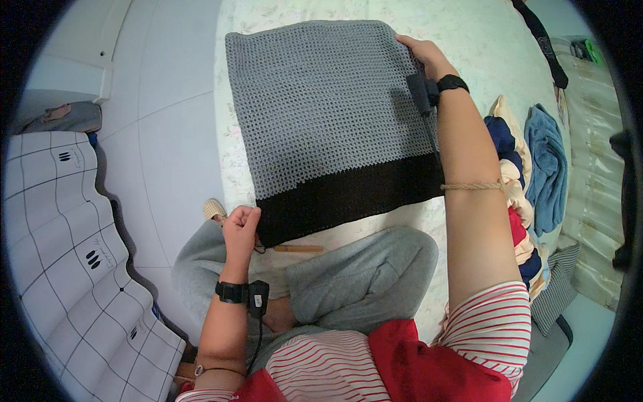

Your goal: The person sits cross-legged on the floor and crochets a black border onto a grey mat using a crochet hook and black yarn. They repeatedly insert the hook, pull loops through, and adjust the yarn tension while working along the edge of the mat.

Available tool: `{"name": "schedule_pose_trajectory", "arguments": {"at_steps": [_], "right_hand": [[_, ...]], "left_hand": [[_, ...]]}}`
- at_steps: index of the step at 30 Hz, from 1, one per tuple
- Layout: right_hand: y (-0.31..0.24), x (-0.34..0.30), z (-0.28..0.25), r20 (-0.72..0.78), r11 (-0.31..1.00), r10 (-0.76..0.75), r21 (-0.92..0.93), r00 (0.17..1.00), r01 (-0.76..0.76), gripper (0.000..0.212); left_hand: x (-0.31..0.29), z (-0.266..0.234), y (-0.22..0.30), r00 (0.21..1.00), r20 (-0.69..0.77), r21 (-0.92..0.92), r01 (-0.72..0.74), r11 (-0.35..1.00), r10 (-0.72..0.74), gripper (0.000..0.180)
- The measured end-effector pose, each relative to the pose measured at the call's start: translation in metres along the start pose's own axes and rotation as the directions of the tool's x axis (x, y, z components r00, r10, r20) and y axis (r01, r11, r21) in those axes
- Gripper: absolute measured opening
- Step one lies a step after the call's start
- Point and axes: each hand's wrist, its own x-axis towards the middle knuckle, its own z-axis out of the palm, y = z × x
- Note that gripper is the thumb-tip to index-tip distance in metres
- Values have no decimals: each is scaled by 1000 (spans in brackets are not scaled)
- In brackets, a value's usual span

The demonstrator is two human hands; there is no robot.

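A large crocheted piece (335, 100), grey mesh with a wide black band along its near side, lies spread over the pale floral bedsheet (469, 27). My left hand (241, 231) is closed in a pinch at the near left corner of the black band. At the far right corner, my right hand (431, 57) grips the grey edge, thumb on top and the other fingers mostly hidden. A slim tan stick (299, 248) lies just in front of the black band, close to my left hand. Dark yarn shows below that corner.
My crossed legs in grey trousers (362, 281) are at the near side. Folded clothes (512, 154) and a blue towel (548, 167) lie on the right. A white checked cover (60, 228) and tiled floor (167, 134) are on the left.
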Motion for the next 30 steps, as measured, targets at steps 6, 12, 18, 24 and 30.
{"name": "schedule_pose_trajectory", "arguments": {"at_steps": [6, 12, 18, 24, 30], "right_hand": [[10, 14, -11, -210, 865, -493, -20, 844, 501, 53], [25, -31, 4, -353, 747, -645, -479, 678, 462, 54], [99, -127, -12, -345, 832, -494, -455, 798, 318, 51], [143, -145, -26, -221, 856, -372, -457, 902, 242, 40], [150, -146, -27, -336, 778, -328, -626, 883, 51, 33]], "left_hand": [[-3, 0, -1, 999, -11, 30, 31, 999, -30, 18], [-6, 0, 13, 996, -3, -27, 92, 995, -92, 20], [8, 7, 27, 991, -92, 123, -85, 989, 97, 26], [36, 27, 32, 943, -120, 496, -215, 841, 312, 35], [40, 13, 19, 883, -370, 423, -119, 898, 291, 36]]}}
